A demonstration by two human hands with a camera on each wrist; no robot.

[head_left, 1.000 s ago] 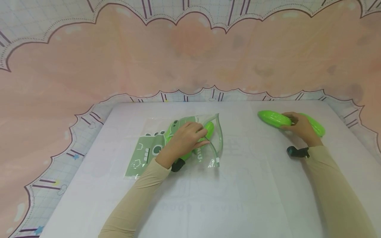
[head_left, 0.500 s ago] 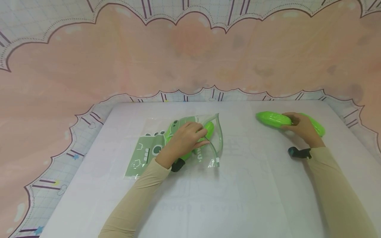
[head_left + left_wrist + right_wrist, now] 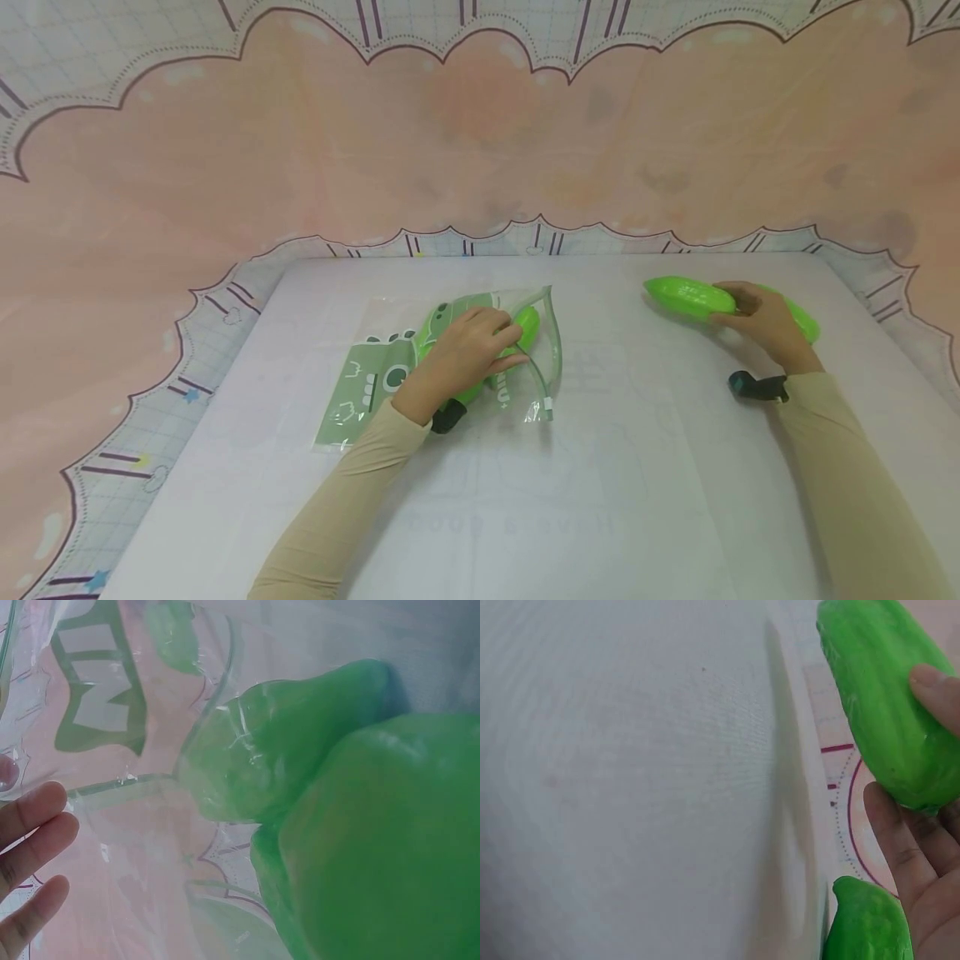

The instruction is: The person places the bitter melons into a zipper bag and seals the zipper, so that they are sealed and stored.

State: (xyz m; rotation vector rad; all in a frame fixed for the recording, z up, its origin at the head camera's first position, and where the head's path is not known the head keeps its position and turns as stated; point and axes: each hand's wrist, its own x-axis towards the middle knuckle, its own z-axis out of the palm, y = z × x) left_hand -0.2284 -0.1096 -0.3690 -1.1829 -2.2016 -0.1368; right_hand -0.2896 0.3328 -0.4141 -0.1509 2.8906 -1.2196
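In the head view my left hand [image 3: 465, 350] pinches the open edge of a clear slider bag [image 3: 367, 392] with a green cartoon print. Inside the bag lie bright green cucumbers [image 3: 375, 847], partly covered by that hand in the head view. One rounded end [image 3: 528, 329] shows near the bag's mouth. At the right, my right hand [image 3: 772, 325] grips another bright green cucumber [image 3: 686, 297] by its near end, thumb on one side and fingers on the other. A further cucumber [image 3: 798, 315] lies behind this hand, partly hidden, and appears low in the right wrist view.
Everything sits on a white tabletop [image 3: 600, 475]. A peach-coloured patterned cloth [image 3: 480, 150] hangs behind it. Dark wrist cameras are strapped to both wrists, the right one [image 3: 753, 386] plainly visible. The bag's white slider [image 3: 547, 404] hangs at its near corner.
My right wrist has shifted slightly right and nearer, and the held cucumber has turned a little, its far tip moving slightly left. The left hand and bag stay put.
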